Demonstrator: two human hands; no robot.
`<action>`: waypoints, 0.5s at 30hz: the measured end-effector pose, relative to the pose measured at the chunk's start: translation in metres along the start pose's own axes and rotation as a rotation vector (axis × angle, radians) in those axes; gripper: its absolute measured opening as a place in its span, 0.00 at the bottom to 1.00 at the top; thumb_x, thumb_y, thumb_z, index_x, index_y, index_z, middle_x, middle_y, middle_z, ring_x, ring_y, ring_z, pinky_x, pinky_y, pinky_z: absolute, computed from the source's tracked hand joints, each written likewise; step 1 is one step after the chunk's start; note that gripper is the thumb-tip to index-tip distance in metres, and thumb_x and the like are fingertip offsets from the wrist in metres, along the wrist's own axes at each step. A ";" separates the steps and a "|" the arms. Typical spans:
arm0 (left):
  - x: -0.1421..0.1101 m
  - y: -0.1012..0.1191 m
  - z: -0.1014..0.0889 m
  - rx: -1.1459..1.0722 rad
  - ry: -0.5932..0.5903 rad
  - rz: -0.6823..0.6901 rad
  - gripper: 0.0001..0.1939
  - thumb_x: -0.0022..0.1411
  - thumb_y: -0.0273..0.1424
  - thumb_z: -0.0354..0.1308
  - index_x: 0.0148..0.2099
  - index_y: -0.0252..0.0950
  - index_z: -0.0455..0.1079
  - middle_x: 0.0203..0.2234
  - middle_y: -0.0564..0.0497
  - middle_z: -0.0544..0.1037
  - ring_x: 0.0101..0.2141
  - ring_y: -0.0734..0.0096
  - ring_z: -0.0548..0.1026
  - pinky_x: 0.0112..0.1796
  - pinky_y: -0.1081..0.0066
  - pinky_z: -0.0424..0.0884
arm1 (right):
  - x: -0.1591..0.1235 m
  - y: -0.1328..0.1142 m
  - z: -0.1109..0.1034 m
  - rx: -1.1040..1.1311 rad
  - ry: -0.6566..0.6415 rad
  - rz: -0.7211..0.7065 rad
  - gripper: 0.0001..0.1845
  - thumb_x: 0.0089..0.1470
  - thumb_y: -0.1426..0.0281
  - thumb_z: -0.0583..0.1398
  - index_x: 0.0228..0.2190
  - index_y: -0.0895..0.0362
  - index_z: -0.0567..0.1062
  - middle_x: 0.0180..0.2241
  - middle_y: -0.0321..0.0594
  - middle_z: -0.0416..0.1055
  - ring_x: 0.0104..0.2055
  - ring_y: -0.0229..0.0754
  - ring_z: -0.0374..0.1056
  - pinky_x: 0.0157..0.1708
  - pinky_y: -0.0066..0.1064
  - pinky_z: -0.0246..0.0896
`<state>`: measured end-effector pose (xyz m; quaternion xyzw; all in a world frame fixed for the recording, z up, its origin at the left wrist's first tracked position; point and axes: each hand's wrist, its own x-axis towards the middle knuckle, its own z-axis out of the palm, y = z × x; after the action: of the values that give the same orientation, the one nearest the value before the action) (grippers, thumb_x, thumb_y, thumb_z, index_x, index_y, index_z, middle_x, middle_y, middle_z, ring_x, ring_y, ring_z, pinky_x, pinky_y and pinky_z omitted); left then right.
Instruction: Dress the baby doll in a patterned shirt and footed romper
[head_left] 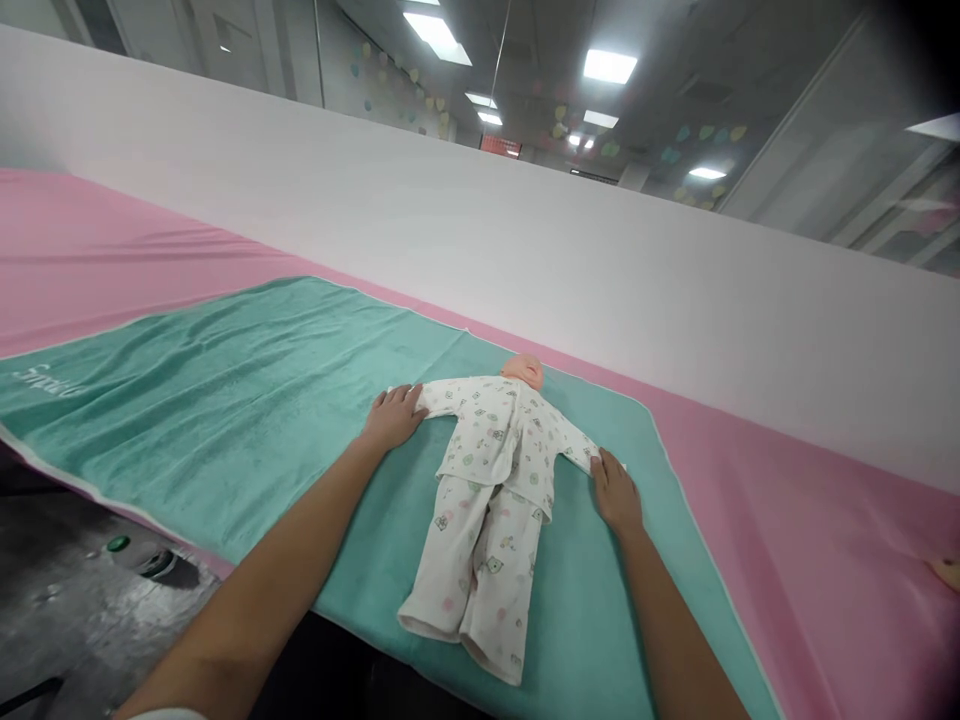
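A baby doll lies on its back, dressed in a white printed top [487,430] and matching trousers [487,565]. Its head [525,370] shows above the collar, pointing away from me. Both sleeves are spread outwards. My left hand [395,415] rests over the end of the left-hand sleeve, fingers fairly flat on the cloth. Over the cuff of the other sleeve lies my right hand [617,490], its fingers extended and palm down. The doll's hands are hidden under my hands or inside the sleeves. No feet show at the wide trouser hems.
Beneath the doll is a green towel [247,380] with white edging, laid over a pink cloth [795,480]. A white wall [450,240] with glass above it stands behind. A green-capped bottle [139,555] is lower left on the grey floor. A skin-coloured object [949,572] shows at the right edge.
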<state>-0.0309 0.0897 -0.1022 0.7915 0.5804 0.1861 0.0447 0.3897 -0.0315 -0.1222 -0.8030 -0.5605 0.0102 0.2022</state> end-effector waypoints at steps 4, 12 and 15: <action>0.000 0.000 0.000 0.001 0.020 0.006 0.29 0.65 0.44 0.38 0.64 0.37 0.49 0.58 0.44 0.58 0.57 0.58 0.55 0.56 0.56 0.47 | 0.001 0.003 0.000 -0.009 -0.018 0.043 0.34 0.57 0.52 0.37 0.59 0.56 0.54 0.59 0.41 0.52 0.60 0.49 0.48 0.57 0.45 0.44; 0.001 0.000 0.000 -0.023 0.028 -0.001 0.28 0.64 0.43 0.39 0.63 0.38 0.51 0.58 0.44 0.60 0.57 0.56 0.56 0.55 0.55 0.48 | -0.009 0.007 0.000 -0.159 -0.062 0.085 0.43 0.54 0.46 0.39 0.62 0.59 0.47 0.62 0.42 0.44 0.64 0.49 0.39 0.59 0.48 0.38; 0.001 -0.003 0.001 -0.016 0.032 0.003 0.29 0.64 0.44 0.39 0.63 0.38 0.52 0.58 0.45 0.60 0.57 0.57 0.56 0.56 0.56 0.48 | -0.020 0.015 -0.005 -0.198 -0.087 0.126 0.43 0.54 0.46 0.38 0.62 0.61 0.47 0.63 0.41 0.41 0.64 0.47 0.38 0.60 0.47 0.37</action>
<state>-0.0330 0.0915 -0.1033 0.7888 0.5785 0.2036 0.0415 0.3968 -0.0554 -0.1266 -0.8516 -0.5153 0.0023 0.0963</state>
